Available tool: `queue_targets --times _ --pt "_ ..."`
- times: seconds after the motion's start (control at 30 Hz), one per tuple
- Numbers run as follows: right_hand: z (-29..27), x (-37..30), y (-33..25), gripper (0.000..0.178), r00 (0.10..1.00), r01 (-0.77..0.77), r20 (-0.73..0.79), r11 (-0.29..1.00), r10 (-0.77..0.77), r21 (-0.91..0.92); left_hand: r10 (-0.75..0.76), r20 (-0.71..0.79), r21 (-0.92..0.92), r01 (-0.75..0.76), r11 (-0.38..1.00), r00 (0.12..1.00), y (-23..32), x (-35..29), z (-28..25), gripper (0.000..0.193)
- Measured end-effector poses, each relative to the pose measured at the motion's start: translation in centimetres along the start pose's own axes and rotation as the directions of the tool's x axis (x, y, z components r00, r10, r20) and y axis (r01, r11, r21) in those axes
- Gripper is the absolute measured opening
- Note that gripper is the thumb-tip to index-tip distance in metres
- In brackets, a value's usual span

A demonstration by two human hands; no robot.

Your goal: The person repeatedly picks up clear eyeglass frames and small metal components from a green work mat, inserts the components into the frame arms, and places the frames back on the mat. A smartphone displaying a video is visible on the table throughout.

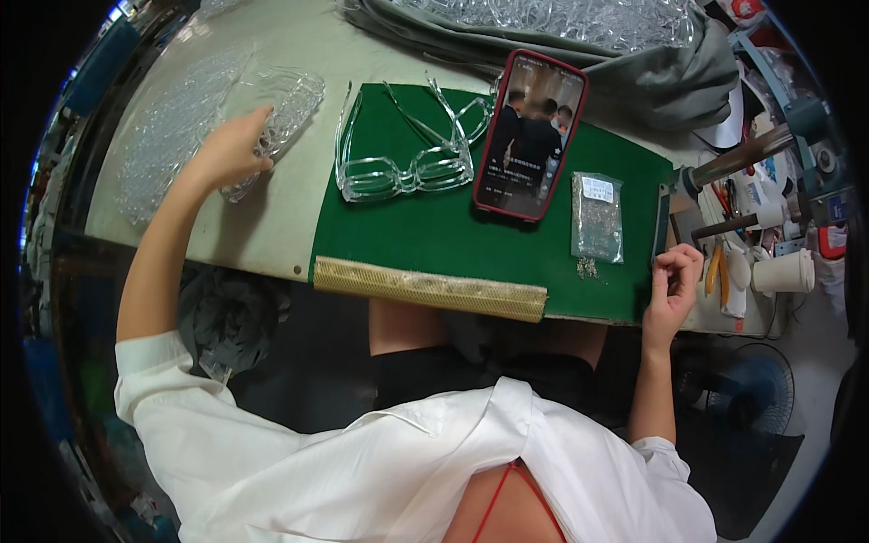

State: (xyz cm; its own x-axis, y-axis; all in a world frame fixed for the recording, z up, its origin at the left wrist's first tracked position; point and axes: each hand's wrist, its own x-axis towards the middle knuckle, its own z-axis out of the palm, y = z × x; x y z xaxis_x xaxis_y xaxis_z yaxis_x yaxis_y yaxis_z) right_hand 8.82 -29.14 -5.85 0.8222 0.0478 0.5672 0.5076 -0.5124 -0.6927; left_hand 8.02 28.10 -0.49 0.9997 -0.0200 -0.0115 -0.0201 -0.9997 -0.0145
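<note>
So the left hand point(233, 152) is way over on the left side of the bench, thumb and fingers bent around the near end of a bunch of clear frames point(297, 98), so it's basically pinching them. Can't tell if that bunch is lifted or resting on the pale table point(276, 237). Right beside it, further left, there's a big spread of see-through frames point(167, 136) packed close together. The right hand point(673, 279) is at the near right corner, fingers curled in toward the palm, and honestly I can't tell if there's anything in them. It's just beside the metal press point(742, 158), with some yellow-handled pliers point(719, 271) and a white cup-like container point(784, 271) a bit further right. Between the hands is a green mat point(416, 233) with clear glasses point(407, 177) on it, temples pointing to the far side. Next to those is a phone point(529, 136) in a red case, screen lit, then a small clear bag point(597, 217) with a little heap of tiny bits point(590, 269) just below it. A gold mesh strip point(430, 288) runs along the mat's near edge, and a grey cloth point(670, 81) at the back is loaded with more clear plastic pieces point(561, 20)
</note>
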Motion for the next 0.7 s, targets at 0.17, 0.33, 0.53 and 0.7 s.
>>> queue_targets --times 0.17,0.33,0.53,0.7 --pt "1.0 -0.3 -0.5 0.01 1.0 -0.011 0.015 0.987 0.014 -0.161 -0.037 -0.047 0.079 0.041 0.996 0.998 3.3 -1.9 0.1 0.071" --pt "1.5 -0.7 -0.7 0.012 0.997 -0.021 0.065 0.96 0.041 -0.28 0.015 -0.036 0.058 -0.013 0.998 0.999 1.2 -0.9 -2.1 0.062" --pt "2.5 -0.2 -1.5 0.01 0.991 -0.001 0.116 0.893 0.06 -0.451 0.113 -0.473 0.302 0.04 0.952 0.874 -13.3 9.9 -6.4 0.066" --pt "2.9 0.0 -2.0 0.011 0.991 -0.01 0.11 0.847 0.081 -0.532 -0.253 -0.01 0.23 0.249 0.941 0.967 -25.7 17.0 -5.4 0.045"
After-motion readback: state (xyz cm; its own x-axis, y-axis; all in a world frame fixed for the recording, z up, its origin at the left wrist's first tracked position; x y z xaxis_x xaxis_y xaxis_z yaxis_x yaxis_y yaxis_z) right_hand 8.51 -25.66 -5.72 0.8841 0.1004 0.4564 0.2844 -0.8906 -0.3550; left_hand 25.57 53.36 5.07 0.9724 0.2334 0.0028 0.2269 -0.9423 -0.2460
